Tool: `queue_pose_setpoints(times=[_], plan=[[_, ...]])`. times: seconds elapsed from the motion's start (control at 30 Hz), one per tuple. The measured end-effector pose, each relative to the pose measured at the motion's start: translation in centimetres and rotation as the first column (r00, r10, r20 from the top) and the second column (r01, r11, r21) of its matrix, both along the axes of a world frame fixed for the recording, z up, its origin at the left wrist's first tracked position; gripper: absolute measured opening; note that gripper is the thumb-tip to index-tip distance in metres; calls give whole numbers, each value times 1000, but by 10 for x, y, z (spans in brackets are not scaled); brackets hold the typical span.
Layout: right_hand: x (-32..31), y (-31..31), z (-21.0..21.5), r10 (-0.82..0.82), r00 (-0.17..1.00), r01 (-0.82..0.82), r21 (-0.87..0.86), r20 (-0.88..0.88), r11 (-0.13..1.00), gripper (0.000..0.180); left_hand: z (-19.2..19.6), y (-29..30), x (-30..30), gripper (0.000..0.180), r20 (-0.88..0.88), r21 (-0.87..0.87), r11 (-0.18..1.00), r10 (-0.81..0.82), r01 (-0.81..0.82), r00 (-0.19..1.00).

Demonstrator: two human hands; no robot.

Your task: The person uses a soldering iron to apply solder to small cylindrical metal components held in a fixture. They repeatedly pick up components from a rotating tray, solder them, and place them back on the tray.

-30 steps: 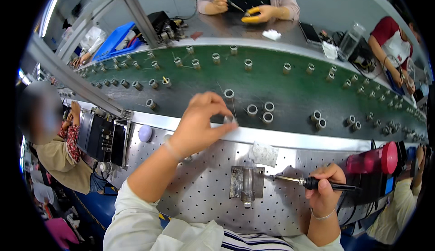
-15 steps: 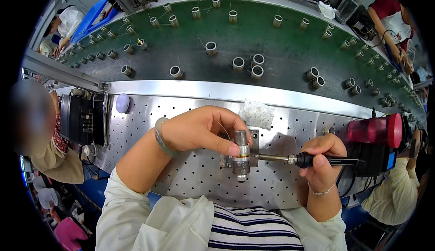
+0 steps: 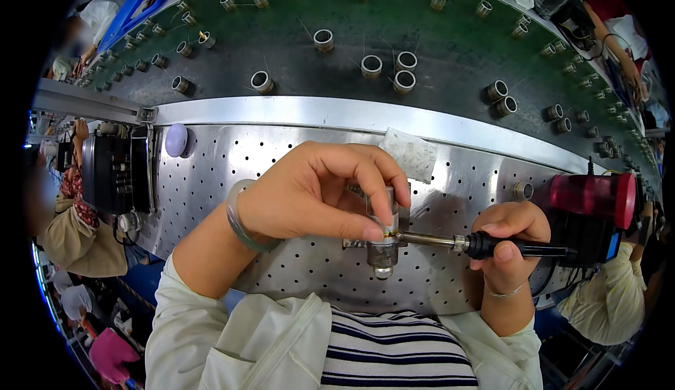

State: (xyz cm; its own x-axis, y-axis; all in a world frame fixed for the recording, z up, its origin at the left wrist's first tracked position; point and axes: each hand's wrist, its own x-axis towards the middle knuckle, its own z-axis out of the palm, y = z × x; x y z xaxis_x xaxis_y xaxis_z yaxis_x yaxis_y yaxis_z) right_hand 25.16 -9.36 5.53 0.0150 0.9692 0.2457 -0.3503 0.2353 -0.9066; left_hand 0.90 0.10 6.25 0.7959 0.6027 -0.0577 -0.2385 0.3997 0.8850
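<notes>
Between the two hands, low on the perforated steel plate, stands a small metal cylinder: smooth, bright and upright on a squat fixture whose rounded foot shows just below it. The left hand comes from the left and closes its thumb and fingertips on the cylinder's upper part, so most of its top is hidden; a pale green bangle circles that wrist. From the right, the soldering iron lies level, its thin metal shaft meeting the cylinder's side right at the thumb tip, where a narrow brass-coloured band shows. The right hand is wrapped tight round the iron's black grip, thumb laid along the top.

Just beyond the left hand's knuckles lies a crumpled white cloth, matt and finely woven. Right of the right hand stands a dark red cylindrical holder on a black base, close enough to crowd that side. Left of the left forearm the dotted plate is bare up to a small pale round cap and a black box at the plate's edge.

Past the plate's far rim, a bright curved rail, runs a green belt with many short metal rings, well apart from both hands.
</notes>
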Motion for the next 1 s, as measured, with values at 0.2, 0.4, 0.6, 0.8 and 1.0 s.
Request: queue_pose_setpoints(times=[0.2,0.4,0.6,0.8,1.0], plan=[[-2,3,-7,22,1000,-22,25,-5,999,22,-13,2,-5,18,37,84,996,-13,9,999],[-3,3,-12,19,1000,-19,26,10,999,24,-20,2,-6,19,29,89,996,-12,9,1000],[-4,3,-14,33,999,-34,40,18,999,22,-23,3,-8,19,33,87,996,-31,28,999],[-3,6,-15,51,997,-56,97,50,994,20,-26,6,-11,26,24,90,993,-73,70,997],[-4,7,-16,57,997,-64,133,54,989,20,-18,2,-3,61,27,-93,994,-61,63,998]])
